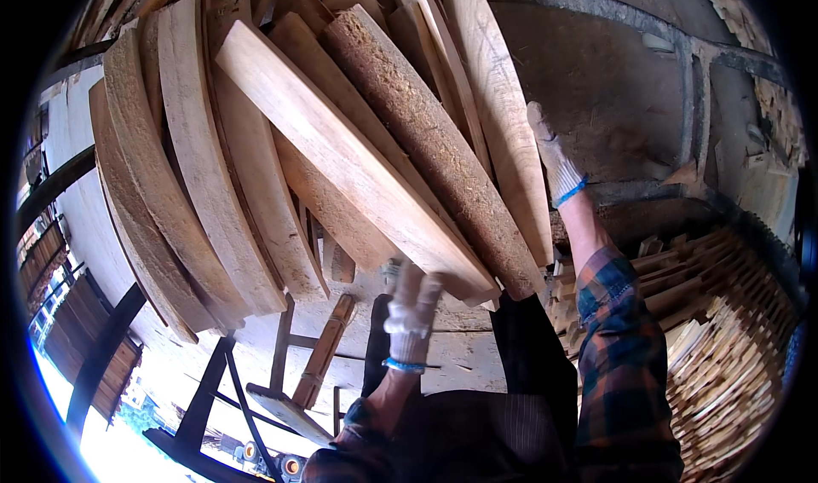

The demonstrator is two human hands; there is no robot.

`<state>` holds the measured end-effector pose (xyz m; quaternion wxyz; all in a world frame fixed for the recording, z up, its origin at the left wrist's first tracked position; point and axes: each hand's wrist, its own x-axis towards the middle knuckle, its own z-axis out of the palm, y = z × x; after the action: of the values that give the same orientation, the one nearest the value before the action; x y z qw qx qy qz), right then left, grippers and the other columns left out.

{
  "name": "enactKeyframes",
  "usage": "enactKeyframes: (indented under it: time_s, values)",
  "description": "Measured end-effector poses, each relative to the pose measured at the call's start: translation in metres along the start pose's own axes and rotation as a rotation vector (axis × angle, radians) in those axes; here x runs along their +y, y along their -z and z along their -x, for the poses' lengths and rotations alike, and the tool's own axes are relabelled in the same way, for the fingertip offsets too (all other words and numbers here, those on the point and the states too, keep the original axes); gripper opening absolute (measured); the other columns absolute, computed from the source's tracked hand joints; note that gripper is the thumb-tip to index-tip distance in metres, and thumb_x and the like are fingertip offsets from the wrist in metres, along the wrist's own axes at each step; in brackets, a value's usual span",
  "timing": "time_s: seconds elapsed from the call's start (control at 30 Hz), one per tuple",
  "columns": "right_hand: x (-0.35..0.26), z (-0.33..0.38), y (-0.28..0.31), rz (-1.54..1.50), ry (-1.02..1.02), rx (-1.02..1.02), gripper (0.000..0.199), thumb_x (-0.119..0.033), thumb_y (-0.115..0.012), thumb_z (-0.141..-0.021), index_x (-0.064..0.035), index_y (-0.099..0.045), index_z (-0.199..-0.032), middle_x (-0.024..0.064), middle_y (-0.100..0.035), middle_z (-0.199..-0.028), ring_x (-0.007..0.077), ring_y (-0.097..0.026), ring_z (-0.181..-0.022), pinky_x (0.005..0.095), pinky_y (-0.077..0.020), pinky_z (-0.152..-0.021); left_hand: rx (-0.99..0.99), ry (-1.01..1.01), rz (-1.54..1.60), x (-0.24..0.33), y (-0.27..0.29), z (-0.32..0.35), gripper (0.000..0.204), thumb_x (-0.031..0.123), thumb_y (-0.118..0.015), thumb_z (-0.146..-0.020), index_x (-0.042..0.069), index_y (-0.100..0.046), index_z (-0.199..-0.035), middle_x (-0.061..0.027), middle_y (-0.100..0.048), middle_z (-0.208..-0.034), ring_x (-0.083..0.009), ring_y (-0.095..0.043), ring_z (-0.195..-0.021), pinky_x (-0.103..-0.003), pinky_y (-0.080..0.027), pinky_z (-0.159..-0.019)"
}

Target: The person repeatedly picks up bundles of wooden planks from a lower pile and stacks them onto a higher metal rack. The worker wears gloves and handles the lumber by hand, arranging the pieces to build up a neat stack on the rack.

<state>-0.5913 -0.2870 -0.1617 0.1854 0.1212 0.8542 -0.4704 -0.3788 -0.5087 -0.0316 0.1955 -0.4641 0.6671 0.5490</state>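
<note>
A heap of rough-sawn wooden planks fans out in front of me. My right hand [552,152], in a pale knitted glove with a blue cuff, lies along the outer edge of the rightmost plank [494,99], its fingers stretched out. Blurred by motion, my gloved left hand [412,314] is at the near ends of the planks, fingers apart. Just beyond it a pale plank [358,163] lies slantwise on top of the others. Beside that one rests a plank with a rough, bark-brown face [434,146]. Whether the left hand touches wood cannot be made out.
More curved-looking planks [192,142] lie on the left of the heap. A wooden trestle [322,355] stands below, near my legs. Stacked thin wood strips [724,355] fill the lower right. Metal frame bars [694,99] cross the upper right. Dark posts [106,355] stand at the left.
</note>
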Motion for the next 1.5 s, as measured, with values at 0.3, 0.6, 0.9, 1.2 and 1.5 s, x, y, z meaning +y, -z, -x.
enactKeyframes:
  time_s: [0.3, 0.6, 0.9, 1.2, 1.5]
  values:
    - [-0.039, 0.046, -0.025, -0.985, -0.226, -0.766, 0.072, -0.053, -0.053, -0.091, 0.0043, -0.046, -0.133, 0.0072, -0.063, -0.108, 0.0121, -0.056, -0.096, 0.0255, -0.0441, -0.087, -0.042, -0.068, 0.390, -0.048, 0.021, -0.055, 0.038, 0.033, -0.060, -0.088, 0.002, -0.059, -0.108, -0.0121, -0.066, -0.096, -0.0192, -0.066, -0.078, -0.029, -0.056, -0.065]
    - [-0.045, 0.041, -0.057, -0.949, -0.523, -0.263, 0.052, -0.043, -0.059, -0.091, 0.0034, -0.061, -0.115, 0.0098, -0.065, -0.110, 0.0182, -0.057, -0.106, 0.0281, -0.0436, -0.094, 0.063, 0.100, 0.492, -0.051, -0.006, -0.038, 0.072, 0.060, -0.053, -0.087, 0.004, -0.044, -0.131, -0.0121, -0.054, -0.122, -0.0258, -0.055, -0.111, -0.040, -0.046, -0.097]
    - [-0.009, -0.012, 0.056, -0.368, -0.316, -0.294, 0.079, -0.060, -0.066, -0.075, 0.0017, -0.054, -0.123, 0.0167, -0.057, -0.126, 0.0270, -0.052, -0.116, 0.0340, -0.0415, -0.098, -0.258, -0.392, 0.641, -0.007, -0.085, -0.072, 0.063, 0.041, -0.062, -0.088, -0.005, -0.045, -0.127, -0.0162, -0.061, -0.115, -0.0179, -0.063, -0.099, -0.033, -0.054, -0.083]
    - [-0.051, 0.027, 0.024, -0.522, 0.004, -0.640, 0.119, -0.083, -0.054, -0.065, 0.0054, -0.032, -0.141, 0.0307, -0.044, -0.135, 0.0364, -0.043, -0.129, 0.0436, -0.0386, -0.105, -0.011, -0.166, 0.771, 0.071, -0.041, -0.130, 0.067, 0.056, -0.058, -0.086, 0.011, -0.044, -0.134, -0.0090, -0.055, -0.126, -0.0246, -0.055, -0.113, -0.040, -0.049, -0.096]
    - [-0.070, 0.043, 0.006, -0.745, -0.054, -0.629, 0.107, -0.067, -0.067, -0.071, 0.0076, -0.034, -0.139, 0.0247, -0.049, -0.133, 0.0303, -0.050, -0.122, 0.0353, -0.0411, -0.101, -0.221, -0.124, 0.787, 0.070, -0.010, -0.118, 0.052, 0.043, -0.067, -0.085, 0.011, -0.055, -0.125, -0.0049, -0.060, -0.120, -0.0215, -0.057, -0.108, -0.037, -0.047, -0.096]
